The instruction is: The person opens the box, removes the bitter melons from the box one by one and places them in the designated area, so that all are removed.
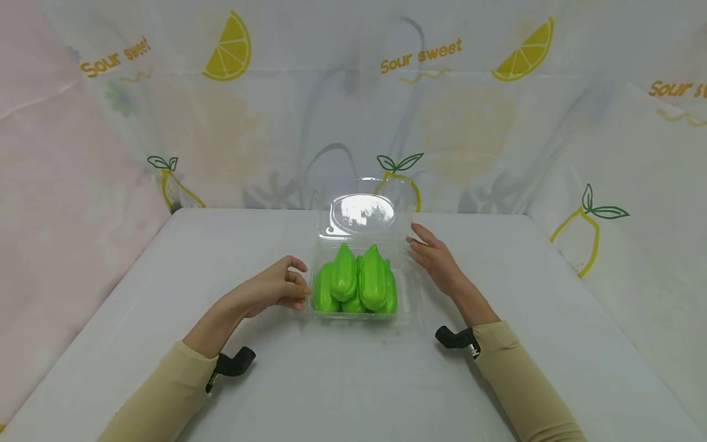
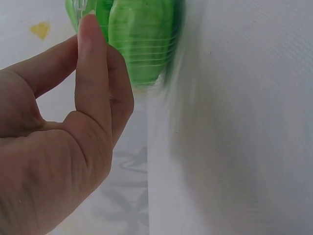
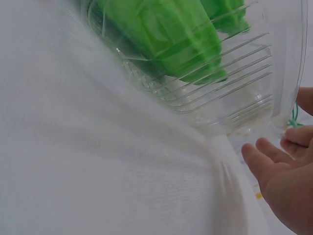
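A clear plastic clamshell box stands on the white table with its lid raised at the back. Several glossy bright-green, long fruit-like pieces with pointed ends are piled inside it. My left hand is at the box's left side; in the left wrist view its thumb and a finger pinch the box edge. Near the back right corner, by the hinge side of the lid, is my right hand. Its fingers are loosely extended beside the rim and hold nothing; whether one touches the lid I cannot tell.
The white table extends around the box. Behind it hangs a pale curtain printed with lemons and lettering. A black wrist-camera mount sits at the left sleeve, another mount at the right one.
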Tool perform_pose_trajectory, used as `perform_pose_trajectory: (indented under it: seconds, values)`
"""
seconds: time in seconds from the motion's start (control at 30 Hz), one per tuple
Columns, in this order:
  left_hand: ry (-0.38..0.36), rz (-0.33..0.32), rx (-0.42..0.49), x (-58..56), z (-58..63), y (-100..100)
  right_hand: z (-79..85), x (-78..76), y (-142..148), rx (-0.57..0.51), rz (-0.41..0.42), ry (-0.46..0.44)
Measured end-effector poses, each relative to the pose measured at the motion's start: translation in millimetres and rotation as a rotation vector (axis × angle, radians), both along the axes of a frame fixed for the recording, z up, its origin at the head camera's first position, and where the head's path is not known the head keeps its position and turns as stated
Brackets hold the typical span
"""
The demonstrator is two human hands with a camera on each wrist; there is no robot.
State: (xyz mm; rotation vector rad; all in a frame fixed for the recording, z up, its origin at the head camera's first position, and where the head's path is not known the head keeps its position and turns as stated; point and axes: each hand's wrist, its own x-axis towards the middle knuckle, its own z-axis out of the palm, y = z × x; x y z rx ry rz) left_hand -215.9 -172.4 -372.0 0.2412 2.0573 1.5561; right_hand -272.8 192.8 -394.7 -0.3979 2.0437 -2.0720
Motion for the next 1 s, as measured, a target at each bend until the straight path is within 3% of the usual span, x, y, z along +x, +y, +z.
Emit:
perform_pose_trajectory:
  seconds: [1.0]
  values:
    - [-0.071, -0.043, 0.045, -0.3, -0.5, -1, -10.9, -5.6, -2, 0.051, -0.029, -0.109]
